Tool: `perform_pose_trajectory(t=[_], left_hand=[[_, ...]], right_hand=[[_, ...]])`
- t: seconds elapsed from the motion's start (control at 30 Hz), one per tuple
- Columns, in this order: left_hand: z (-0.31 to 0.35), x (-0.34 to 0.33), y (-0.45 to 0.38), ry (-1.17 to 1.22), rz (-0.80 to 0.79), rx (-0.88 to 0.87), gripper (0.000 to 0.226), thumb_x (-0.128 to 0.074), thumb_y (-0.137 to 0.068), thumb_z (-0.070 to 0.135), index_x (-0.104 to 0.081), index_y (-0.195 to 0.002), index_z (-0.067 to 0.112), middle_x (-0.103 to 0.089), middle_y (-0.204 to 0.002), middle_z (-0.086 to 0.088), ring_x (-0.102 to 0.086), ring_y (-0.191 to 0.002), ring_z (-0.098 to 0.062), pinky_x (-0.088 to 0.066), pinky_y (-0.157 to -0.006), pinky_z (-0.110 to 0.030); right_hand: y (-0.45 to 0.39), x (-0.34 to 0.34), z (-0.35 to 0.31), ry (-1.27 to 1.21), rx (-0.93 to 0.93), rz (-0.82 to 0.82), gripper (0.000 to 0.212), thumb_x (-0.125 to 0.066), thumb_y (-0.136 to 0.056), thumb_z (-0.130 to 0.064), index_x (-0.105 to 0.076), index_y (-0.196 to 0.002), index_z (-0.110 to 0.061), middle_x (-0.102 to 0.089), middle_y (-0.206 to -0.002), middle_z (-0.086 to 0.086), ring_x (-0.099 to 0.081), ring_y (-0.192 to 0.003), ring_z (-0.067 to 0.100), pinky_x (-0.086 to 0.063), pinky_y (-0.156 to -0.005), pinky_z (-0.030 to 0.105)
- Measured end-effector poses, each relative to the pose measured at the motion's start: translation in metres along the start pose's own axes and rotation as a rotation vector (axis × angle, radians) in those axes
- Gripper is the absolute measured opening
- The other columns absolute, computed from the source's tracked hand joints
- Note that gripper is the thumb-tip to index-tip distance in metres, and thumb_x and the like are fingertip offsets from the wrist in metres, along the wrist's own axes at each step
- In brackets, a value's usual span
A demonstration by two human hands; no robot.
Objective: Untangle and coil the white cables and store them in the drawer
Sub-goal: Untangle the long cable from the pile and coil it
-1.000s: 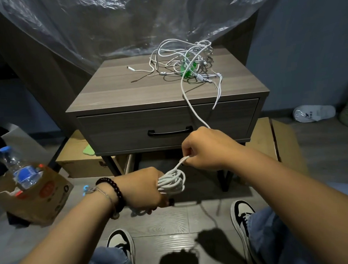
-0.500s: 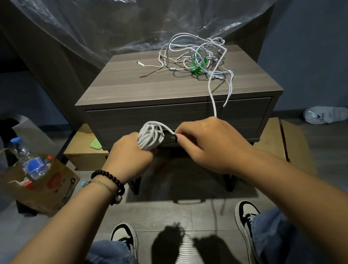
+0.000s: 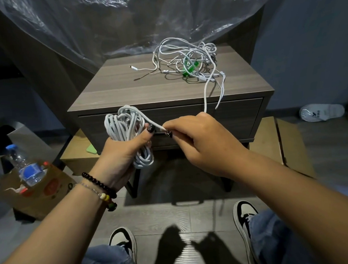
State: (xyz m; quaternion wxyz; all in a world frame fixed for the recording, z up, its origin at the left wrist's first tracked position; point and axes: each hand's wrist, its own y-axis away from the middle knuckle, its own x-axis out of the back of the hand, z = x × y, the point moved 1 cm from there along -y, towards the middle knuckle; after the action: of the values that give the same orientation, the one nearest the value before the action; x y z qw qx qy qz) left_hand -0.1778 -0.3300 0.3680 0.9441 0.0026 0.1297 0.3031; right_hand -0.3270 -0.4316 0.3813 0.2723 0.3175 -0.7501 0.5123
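Observation:
My left hand (image 3: 124, 150) grips a coil of white cable (image 3: 125, 126) in front of the closed drawer (image 3: 238, 117) of a grey nightstand (image 3: 127, 94). My right hand (image 3: 197, 138) pinches the same cable just right of the coil. From that hand the cable runs up over the front edge to a tangle of white cables (image 3: 188, 59) on the back right of the top. Green pieces (image 3: 189, 68) sit inside the tangle. The drawer's handle is mostly hidden behind my hands.
A cardboard box (image 3: 38, 189) holding a water bottle (image 3: 25, 166) stands at the left. Flat cardboard (image 3: 285, 143) lies under and right of the nightstand. Clear plastic sheeting (image 3: 124, 24) hangs behind it. A white slipper (image 3: 322, 112) lies far right. My shoes rest on the floor below.
Both hands rose from below the drawer to drawer height. My left hand turned palm up, and the coil now shows larger loops. The loose cable between tangle and hand has shortened.

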Motion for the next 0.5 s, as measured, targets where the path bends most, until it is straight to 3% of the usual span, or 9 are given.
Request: perform_pose_trajectory(t=[0.07, 0.1, 0.2, 0.27, 0.3, 0.43, 0.5], left_hand=[[-0.001, 0.003, 0.000, 0.013, -0.081, -0.005, 0.084, -0.094, -0.047, 0.028, -0.058, -0.118, -0.001, -0.054, -0.126, -0.031, -0.055, -0.119, -0.037, -0.044, -0.103, -0.047], [-0.002, 0.003, 0.000, 0.026, -0.101, -0.015, 0.089, -0.095, -0.043, 0.031, -0.059, -0.118, 0.000, -0.055, -0.125, -0.031, -0.056, -0.117, -0.036, -0.044, -0.103, -0.047], [-0.001, -0.002, 0.000, 0.074, -0.080, -0.033, 0.091, -0.096, -0.031, 0.042, -0.062, -0.107, 0.005, -0.066, -0.088, -0.011, -0.064, -0.079, -0.016, -0.056, -0.072, -0.027], [0.001, -0.007, 0.001, 0.068, -0.036, -0.015, 0.093, -0.093, -0.031, 0.051, -0.062, -0.107, 0.007, -0.063, -0.078, -0.004, -0.062, -0.070, -0.012, -0.054, -0.066, -0.026], [0.003, -0.009, 0.002, 0.058, -0.014, 0.000, 0.085, -0.091, -0.038, 0.051, -0.063, -0.106, 0.008, -0.063, -0.074, -0.002, -0.062, -0.068, -0.011, -0.053, -0.066, -0.026], [0.006, -0.013, 0.000, -0.005, 0.112, -0.053, 0.014, -0.074, -0.077, 0.023, -0.062, -0.085, 0.018, -0.056, -0.070, 0.001, -0.055, -0.066, -0.013, -0.047, -0.069, -0.033], [0.006, -0.014, -0.003, -0.047, 0.201, -0.098, 0.007, -0.069, -0.082, 0.018, -0.062, -0.081, 0.019, -0.056, -0.070, 0.000, -0.055, -0.072, -0.017, -0.047, -0.073, -0.038]], right_hand=[[0.000, 0.002, 0.000, -0.013, 0.009, 0.042, 0.033, -0.041, -0.089, -0.022, -0.068, -0.105, -0.012, -0.068, -0.084, 0.001, -0.063, -0.075, 0.024, -0.039, -0.066, 0.034], [0.000, 0.002, 0.000, -0.011, 0.017, 0.052, 0.033, -0.041, -0.088, -0.021, -0.068, -0.105, -0.011, -0.067, -0.082, 0.001, -0.062, -0.073, 0.025, -0.037, -0.065, 0.033], [0.001, -0.002, -0.003, 0.064, 0.067, 0.038, 0.031, -0.043, -0.086, -0.017, -0.069, -0.103, -0.011, -0.061, -0.074, 0.000, -0.056, -0.064, 0.024, -0.034, -0.064, 0.030], [0.002, -0.008, -0.007, 0.134, 0.117, 0.015, 0.029, -0.046, -0.085, -0.014, -0.069, -0.101, -0.010, -0.060, -0.072, 0.001, -0.053, -0.061, 0.024, -0.038, -0.061, 0.032], [0.002, -0.011, -0.009, 0.155, 0.137, 0.002, 0.027, -0.048, -0.084, -0.012, -0.069, -0.100, -0.010, -0.059, -0.072, 0.001, -0.054, -0.061, 0.025, -0.039, -0.060, 0.034], [0.002, -0.017, -0.015, 0.192, 0.160, -0.017, 0.018, -0.058, -0.080, -0.009, -0.069, -0.094, -0.009, -0.061, -0.071, 0.002, -0.053, -0.059, 0.024, -0.039, -0.059, 0.033], [0.001, -0.020, -0.016, 0.187, 0.154, -0.027, 0.014, -0.057, -0.082, -0.010, -0.068, -0.091, -0.008, -0.061, -0.071, 0.003, -0.052, -0.059, 0.024, -0.038, -0.059, 0.033]])
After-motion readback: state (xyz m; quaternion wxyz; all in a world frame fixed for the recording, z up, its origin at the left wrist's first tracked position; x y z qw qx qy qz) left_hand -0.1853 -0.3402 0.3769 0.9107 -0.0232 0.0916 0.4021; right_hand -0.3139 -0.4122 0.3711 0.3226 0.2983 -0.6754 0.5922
